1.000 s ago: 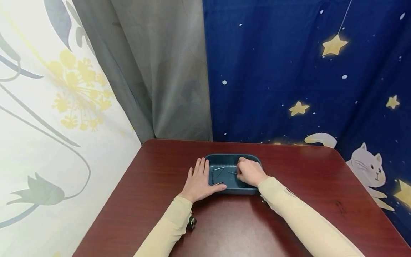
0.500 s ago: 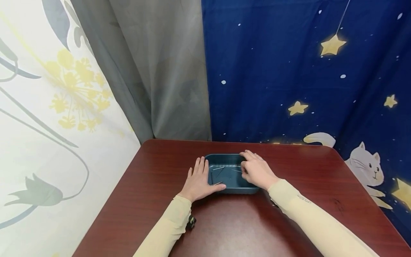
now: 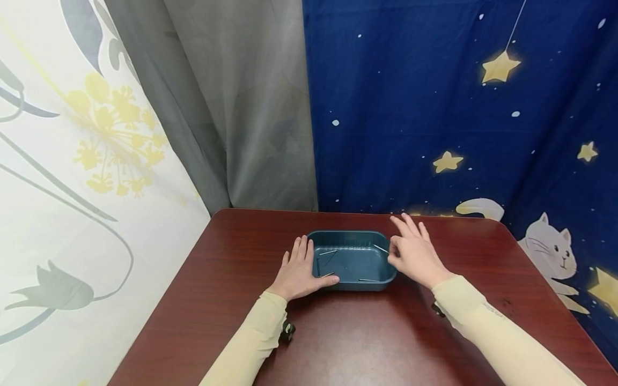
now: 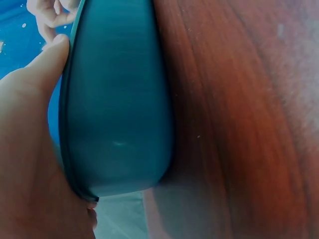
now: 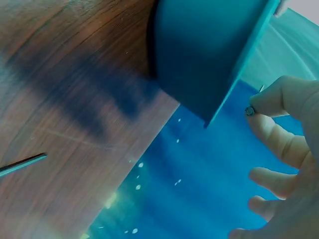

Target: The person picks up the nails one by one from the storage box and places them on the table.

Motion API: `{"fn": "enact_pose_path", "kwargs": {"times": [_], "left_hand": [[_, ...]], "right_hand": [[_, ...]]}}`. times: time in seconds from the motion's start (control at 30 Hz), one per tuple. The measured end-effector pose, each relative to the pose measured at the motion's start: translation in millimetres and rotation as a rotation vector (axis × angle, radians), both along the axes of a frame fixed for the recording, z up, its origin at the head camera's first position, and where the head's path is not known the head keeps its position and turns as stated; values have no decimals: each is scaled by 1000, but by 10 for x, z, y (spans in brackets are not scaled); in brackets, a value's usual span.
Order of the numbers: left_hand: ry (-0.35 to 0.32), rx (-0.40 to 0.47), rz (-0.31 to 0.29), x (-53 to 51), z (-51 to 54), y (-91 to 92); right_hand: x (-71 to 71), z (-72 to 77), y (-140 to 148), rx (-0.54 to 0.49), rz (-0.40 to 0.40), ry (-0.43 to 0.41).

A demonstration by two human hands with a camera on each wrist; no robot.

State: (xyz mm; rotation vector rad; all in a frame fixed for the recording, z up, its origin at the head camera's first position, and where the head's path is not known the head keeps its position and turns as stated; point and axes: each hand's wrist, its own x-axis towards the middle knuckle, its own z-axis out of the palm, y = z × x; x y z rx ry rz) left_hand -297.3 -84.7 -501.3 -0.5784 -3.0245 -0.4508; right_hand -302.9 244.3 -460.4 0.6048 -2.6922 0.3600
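Note:
A dark teal tray (image 3: 354, 286) stands on the table. My left hand (image 3: 298, 271) rests on its left end with straight fingers, the thumb lying along the near rim (image 4: 64, 114). Just past the tray's right end, my right hand (image 3: 416, 256) pinches a thin metal nail (image 3: 381, 249) between thumb and index finger; the other fingers are spread. In the right wrist view the nail's round head (image 5: 249, 111) pokes out from the pinch. Several more nails lie in the tray, some near its left end and one nail (image 3: 369, 280) along the near side.
The reddish-brown wooden table (image 3: 347, 343) extends around the tray. A grey curtain (image 3: 270, 107) and a blue starry curtain (image 3: 401, 107) hang behind it. A dark thin rod (image 5: 22, 164) enters the right wrist view from the left edge.
My right hand has moved out of the tray toward the right with the nail, past the tray's right rim. The left hand stays in place.

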Motion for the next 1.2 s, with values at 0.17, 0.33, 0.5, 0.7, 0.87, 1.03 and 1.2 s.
{"fn": "enact_pose_path", "kwargs": {"times": [0.17, 0.33, 0.5, 0.7, 0.87, 1.03, 1.2], "left_hand": [[-35, -26, -7, -18, 11, 3], [-63, -3, -25, -17, 55, 16], [-90, 13, -37, -23, 95, 13], [-94, 24, -30, -14, 97, 2], [-92, 24, -19, -16, 96, -9], [-73, 13, -9, -38, 79, -30], [-74, 37, -11, -37, 44, -33]], "right_hand": [[76, 33, 217, -58, -56, -26], [175, 30, 428, -90, -115, -47], [261, -32, 613, -86, -152, -61], [352, -178, 791, -79, -166, -89], [415, -312, 920, -56, -191, -112], [468, -423, 998, -58, -221, -167], [515, -477, 1044, -42, -244, -190]]}}
